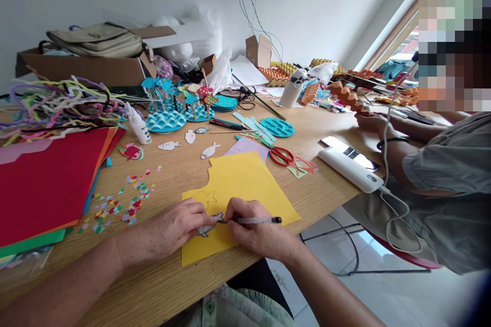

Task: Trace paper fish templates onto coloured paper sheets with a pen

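Note:
A sheet of yellow paper with a notched upper left edge lies at the table's front. On it is a small paper fish cutout, held flat under the fingertips of my left hand. My right hand is closed around a pen, its tip end by the fish's tail. A drawn fish outline shows on the yellow sheet just above my left fingers. Several white paper fish lie beyond the sheet, and red-handled scissors rest to its right.
Coloured paper sheets, paper confetti and a glue bottle are on the left. Pipe cleaners and blue fish decorations stand behind. On the right are a white power strip, a phone and a seated person.

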Action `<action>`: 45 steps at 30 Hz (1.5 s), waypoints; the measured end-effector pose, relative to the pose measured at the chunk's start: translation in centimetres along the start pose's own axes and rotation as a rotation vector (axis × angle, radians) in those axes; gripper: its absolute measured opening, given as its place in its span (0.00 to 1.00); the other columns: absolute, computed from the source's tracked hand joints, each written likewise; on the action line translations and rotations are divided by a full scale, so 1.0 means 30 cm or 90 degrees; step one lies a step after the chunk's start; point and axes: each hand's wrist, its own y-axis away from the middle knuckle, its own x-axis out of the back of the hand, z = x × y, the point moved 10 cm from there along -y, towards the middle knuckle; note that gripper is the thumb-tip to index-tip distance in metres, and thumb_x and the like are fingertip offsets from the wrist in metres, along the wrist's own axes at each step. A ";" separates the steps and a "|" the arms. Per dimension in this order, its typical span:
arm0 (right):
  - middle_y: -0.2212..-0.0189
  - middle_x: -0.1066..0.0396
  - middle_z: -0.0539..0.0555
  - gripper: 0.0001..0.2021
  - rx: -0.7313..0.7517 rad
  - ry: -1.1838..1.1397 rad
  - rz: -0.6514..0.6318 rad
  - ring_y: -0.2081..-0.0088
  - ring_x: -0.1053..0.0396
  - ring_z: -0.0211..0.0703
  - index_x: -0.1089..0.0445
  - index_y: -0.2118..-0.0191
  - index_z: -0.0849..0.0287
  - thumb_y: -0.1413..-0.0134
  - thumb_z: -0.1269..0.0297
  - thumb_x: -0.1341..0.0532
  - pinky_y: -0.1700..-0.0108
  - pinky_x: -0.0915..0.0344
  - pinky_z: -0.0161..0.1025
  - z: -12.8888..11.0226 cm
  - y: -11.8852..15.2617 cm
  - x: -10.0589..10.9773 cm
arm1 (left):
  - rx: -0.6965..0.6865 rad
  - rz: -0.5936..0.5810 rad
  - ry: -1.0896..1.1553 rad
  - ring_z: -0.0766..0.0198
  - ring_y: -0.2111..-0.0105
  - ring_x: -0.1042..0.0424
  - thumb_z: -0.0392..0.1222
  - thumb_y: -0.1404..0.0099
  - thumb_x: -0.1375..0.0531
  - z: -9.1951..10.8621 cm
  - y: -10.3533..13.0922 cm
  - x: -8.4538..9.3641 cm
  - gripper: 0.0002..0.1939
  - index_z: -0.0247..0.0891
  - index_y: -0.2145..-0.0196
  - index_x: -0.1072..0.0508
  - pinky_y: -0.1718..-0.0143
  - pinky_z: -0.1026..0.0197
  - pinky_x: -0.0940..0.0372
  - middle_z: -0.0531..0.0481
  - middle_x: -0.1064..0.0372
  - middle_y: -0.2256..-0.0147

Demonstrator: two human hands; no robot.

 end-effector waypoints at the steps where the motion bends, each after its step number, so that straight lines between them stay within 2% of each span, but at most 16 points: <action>1: 0.83 0.44 0.42 0.08 -0.001 0.001 0.000 0.82 0.48 0.31 0.40 0.74 0.58 0.59 0.79 0.48 0.77 0.49 0.28 0.000 0.000 0.001 | 0.001 0.001 -0.001 0.60 0.59 0.33 0.22 0.40 0.48 -0.001 0.001 -0.001 0.24 0.44 0.50 0.32 0.57 0.59 0.38 0.50 0.34 0.61; 15: 0.84 0.43 0.43 0.07 -0.025 0.007 0.006 0.82 0.48 0.31 0.41 0.75 0.58 0.59 0.78 0.47 0.78 0.50 0.28 0.010 0.016 0.019 | 0.015 -0.004 -0.009 0.60 0.59 0.34 0.22 0.40 0.48 -0.005 0.002 -0.003 0.23 0.43 0.52 0.31 0.57 0.61 0.38 0.50 0.34 0.62; 22: 0.83 0.43 0.42 0.07 -0.036 -0.052 0.017 0.82 0.48 0.31 0.41 0.75 0.58 0.57 0.78 0.47 0.78 0.49 0.27 0.022 0.018 0.014 | 0.009 -0.006 -0.008 0.60 0.60 0.34 0.22 0.41 0.48 -0.004 -0.005 -0.001 0.24 0.44 0.51 0.32 0.58 0.60 0.38 0.50 0.34 0.62; 27: 0.83 0.41 0.44 0.07 -0.026 -0.031 0.027 0.81 0.46 0.31 0.40 0.74 0.58 0.58 0.78 0.47 0.78 0.48 0.27 0.016 0.011 0.006 | 0.006 -0.003 -0.007 0.60 0.60 0.33 0.23 0.40 0.49 0.005 -0.005 0.007 0.23 0.44 0.52 0.31 0.58 0.61 0.37 0.50 0.34 0.63; 36: 0.83 0.43 0.43 0.08 -0.004 0.011 0.021 0.81 0.47 0.31 0.40 0.74 0.58 0.58 0.78 0.47 0.76 0.48 0.28 0.004 0.011 0.004 | 0.011 -0.011 -0.005 0.60 0.59 0.34 0.24 0.39 0.50 0.003 -0.003 0.003 0.23 0.44 0.51 0.32 0.56 0.59 0.38 0.49 0.34 0.62; 41: 0.84 0.46 0.41 0.08 -0.018 0.008 0.019 0.82 0.49 0.31 0.42 0.76 0.57 0.59 0.79 0.47 0.77 0.49 0.28 0.009 0.018 0.018 | 0.005 -0.007 -0.005 0.60 0.59 0.34 0.25 0.39 0.50 0.006 0.000 0.007 0.22 0.44 0.51 0.32 0.57 0.60 0.38 0.49 0.34 0.62; 45: 0.84 0.44 0.42 0.08 -0.031 0.009 0.015 0.82 0.49 0.31 0.42 0.76 0.57 0.59 0.78 0.47 0.78 0.50 0.28 0.012 0.020 0.026 | -0.003 -0.007 -0.009 0.60 0.60 0.34 0.24 0.39 0.50 0.008 0.000 0.006 0.22 0.45 0.52 0.32 0.58 0.61 0.38 0.50 0.35 0.62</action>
